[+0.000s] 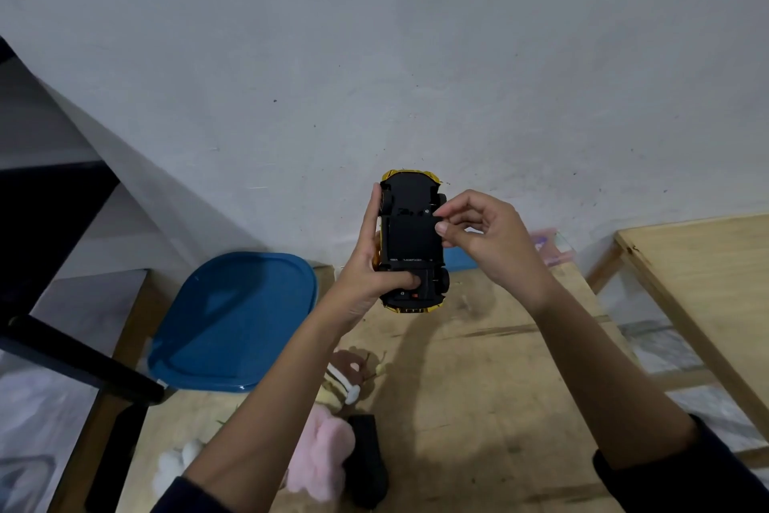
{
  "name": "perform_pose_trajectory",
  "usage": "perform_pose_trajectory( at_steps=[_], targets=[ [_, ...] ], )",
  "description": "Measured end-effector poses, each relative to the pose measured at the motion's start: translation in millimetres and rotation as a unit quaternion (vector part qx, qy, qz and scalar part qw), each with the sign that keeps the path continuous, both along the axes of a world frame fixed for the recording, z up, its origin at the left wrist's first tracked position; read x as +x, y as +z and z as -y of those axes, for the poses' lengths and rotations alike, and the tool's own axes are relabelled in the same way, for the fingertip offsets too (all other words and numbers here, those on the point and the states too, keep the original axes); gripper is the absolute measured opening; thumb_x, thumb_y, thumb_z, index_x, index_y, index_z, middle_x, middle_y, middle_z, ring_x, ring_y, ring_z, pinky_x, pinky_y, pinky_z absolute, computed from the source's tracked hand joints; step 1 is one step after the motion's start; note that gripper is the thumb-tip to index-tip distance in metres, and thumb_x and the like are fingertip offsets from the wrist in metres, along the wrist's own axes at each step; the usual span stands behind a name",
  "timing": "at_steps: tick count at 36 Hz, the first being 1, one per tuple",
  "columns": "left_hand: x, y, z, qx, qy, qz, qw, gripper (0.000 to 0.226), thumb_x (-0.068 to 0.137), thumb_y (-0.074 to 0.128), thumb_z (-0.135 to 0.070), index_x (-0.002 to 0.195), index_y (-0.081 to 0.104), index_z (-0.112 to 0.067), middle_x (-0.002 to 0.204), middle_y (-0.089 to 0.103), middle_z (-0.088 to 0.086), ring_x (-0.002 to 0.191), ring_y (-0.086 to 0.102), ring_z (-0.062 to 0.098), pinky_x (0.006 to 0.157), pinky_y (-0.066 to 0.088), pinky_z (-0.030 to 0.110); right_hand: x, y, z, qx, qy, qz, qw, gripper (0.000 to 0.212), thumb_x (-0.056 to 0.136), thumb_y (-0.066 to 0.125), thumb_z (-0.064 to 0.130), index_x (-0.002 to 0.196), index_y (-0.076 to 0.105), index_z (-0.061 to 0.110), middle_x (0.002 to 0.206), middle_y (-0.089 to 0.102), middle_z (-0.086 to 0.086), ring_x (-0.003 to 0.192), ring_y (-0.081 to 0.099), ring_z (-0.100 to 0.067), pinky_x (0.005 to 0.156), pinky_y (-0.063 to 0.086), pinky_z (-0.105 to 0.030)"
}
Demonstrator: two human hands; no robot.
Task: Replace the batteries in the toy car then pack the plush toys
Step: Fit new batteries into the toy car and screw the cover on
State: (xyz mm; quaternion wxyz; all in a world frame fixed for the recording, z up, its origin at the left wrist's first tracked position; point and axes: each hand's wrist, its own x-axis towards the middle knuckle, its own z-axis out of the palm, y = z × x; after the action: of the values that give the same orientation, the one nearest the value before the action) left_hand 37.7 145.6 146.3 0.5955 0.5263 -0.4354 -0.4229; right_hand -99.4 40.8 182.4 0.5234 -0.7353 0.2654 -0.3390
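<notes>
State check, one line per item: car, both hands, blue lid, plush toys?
toy car: held up, underside facing camera
left hand: gripping car
right hand: fingertips pinched at car's underside
blue lid: lying flat
plush toys: loose on table, unpacked

Both forearms raised from near edge, dark sleeves pushed back, left hand [366,267] clamped, thumb pressed across, fingers extended far side, right hand [487,240] just right, thumb and forefinger pinched, nothing visibly held
</notes>
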Motion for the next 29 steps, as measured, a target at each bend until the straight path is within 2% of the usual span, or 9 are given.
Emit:
perform_pose_trajectory(
  at_steps=[7, 15, 19, 24, 29],
  targets=[
    [3.3, -1.4, -1.3, -0.002, -0.004, -0.003, 1.0, 0.112, 0.069, 0.061, 0.01, 0.14, 0.003, -0.054, 0.115, 0.061, -0.005, 0.084, 0.064, 0.016, 0.074, 0.052, 0.026, 3.8, -2.9, -0.5, 0.009, 0.0, 0.011, 1.0, 0.026, 0.081, 0.064, -0.004, 0.076, 0.063, 0.022, 0.069, 0.061, 0.003, 0.07, 0.059, -0.013, 0.062, 0.053, -0.019],
    [4.2, -1.0, -1.8, 0.003, -0.006, 0.001, 1.0, 0.112, 0.069, 0.062, 0.009, 0.141, 0.003, -0.052, 0.109, 0.064, -0.021, 0.089, 0.064, 0.015, 0.077, 0.052, 0.028, 3.8, -4.5, 0.1, -0.004, 0.006, 0.012, 1.0, 0.025, 0.082, 0.064, -0.004, 0.077, 0.062, 0.02, 0.072, 0.061, 0.003, 0.071, 0.059, -0.014, 0.064, 0.054, -0.022],
    [2.9, 0.9, -2.2, 0.002, -0.001, -0.001, 1.0, 0.113, 0.068, 0.062, 0.009, 0.14, 0.005, -0.055, 0.119, 0.056, -0.006, 0.089, 0.063, 0.017, 0.076, 0.051, 0.03, 3.7, -4.2, 1.2, -0.024, 0.014, 0.006, 1.0, 0.026, 0.082, 0.063, -0.004, 0.077, 0.062, 0.022, 0.072, 0.061, 0.004, 0.072, 0.059, -0.012, 0.067, 0.055, -0.025],
    [1.4, 0.5, -2.9, -0.003, -0.006, 0.007, 1.0, 0.112, 0.069, 0.06, 0.011, 0.143, 0.002, -0.05, 0.109, 0.062, -0.027, 0.085, 0.063, 0.014, 0.073, 0.052, 0.028, 3.0, -2.1, -0.1, -0.065, 0.013, -0.016, 0.998, 0.022, 0.081, 0.064, -0.003, 0.079, 0.063, 0.02, 0.074, 0.059, 0.005, 0.072, 0.056, -0.005, 0.067, 0.053, -0.017],
    [-4.8, 5.4, -4.7, -0.006, 0.022, -0.043, 0.999, 0.101, 0.078, 0.067, -0.002, 0.143, 0.008, -0.053, 0.132, 0.053, -0.012, 0.115, 0.059, 0.019, 0.096, 0.049, 0.04, 1.7, -5.0, -5.5, -0.155, -0.014, -0.028, 0.987, 0.015, 0.08, 0.068, 0.004, 0.089, 0.065, 0.016, 0.08, 0.059, 0.007, 0.078, 0.057, -0.005, 0.069, 0.052, -0.014]
  ],
)
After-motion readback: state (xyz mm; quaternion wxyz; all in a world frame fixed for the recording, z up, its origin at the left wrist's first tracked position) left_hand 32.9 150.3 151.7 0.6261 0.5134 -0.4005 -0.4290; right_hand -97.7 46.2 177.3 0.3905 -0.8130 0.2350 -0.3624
